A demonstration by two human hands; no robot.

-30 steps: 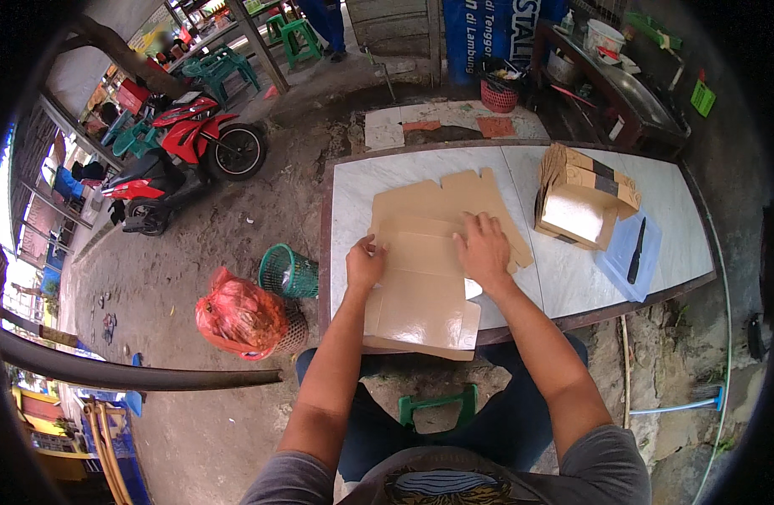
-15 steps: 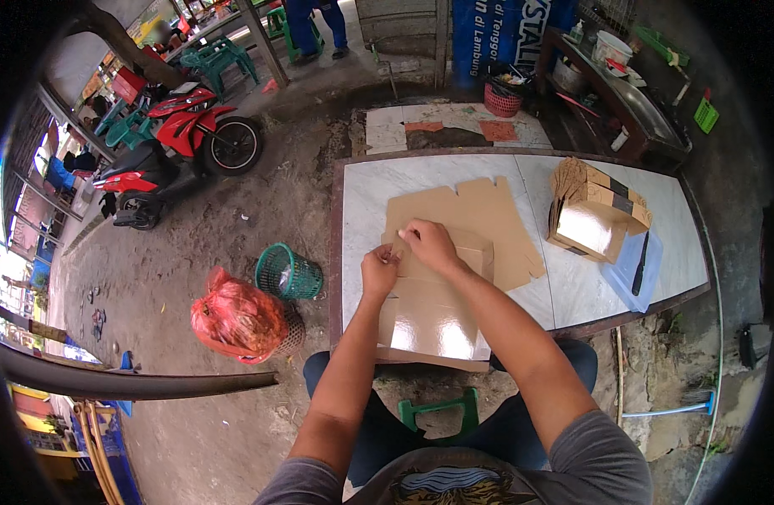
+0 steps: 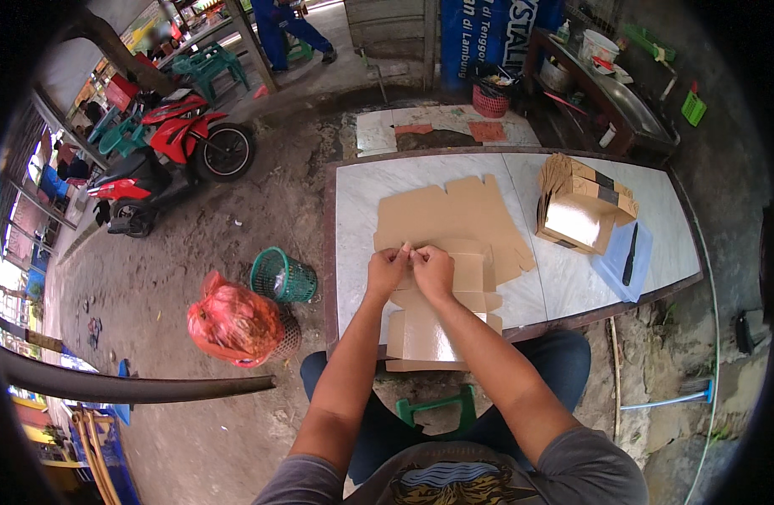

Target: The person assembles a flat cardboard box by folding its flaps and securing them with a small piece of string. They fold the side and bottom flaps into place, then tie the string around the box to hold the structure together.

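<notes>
A partly folded brown cardboard box blank [image 3: 429, 332] with a shiny inner face lies in front of me, its near end reaching over the table edge. My left hand [image 3: 387, 273] and my right hand [image 3: 434, 273] meet at its far left part. Thumbs and fingers of both are pinched together on a flap there, fingertips almost touching. The fingers cover the bit of card they grip. Under and beyond it, a flat cardboard sheet [image 3: 454, 210] with notched edges rests on the table.
On the marble-topped table [image 3: 357, 189], several nested cardboard boxes [image 3: 576, 206] stand at the right, beside a black knife [image 3: 630, 254] on a translucent blue plastic lid [image 3: 610, 271]. Left on the ground are a green basket [image 3: 283, 274] and a red plastic bag [image 3: 233, 320]. A red motorbike [image 3: 172, 139] is parked beyond.
My right hand has come nearer to me and my left hand slightly right, so their fingertips now meet. The near part of the blank has shifted and its side flaps show more.
</notes>
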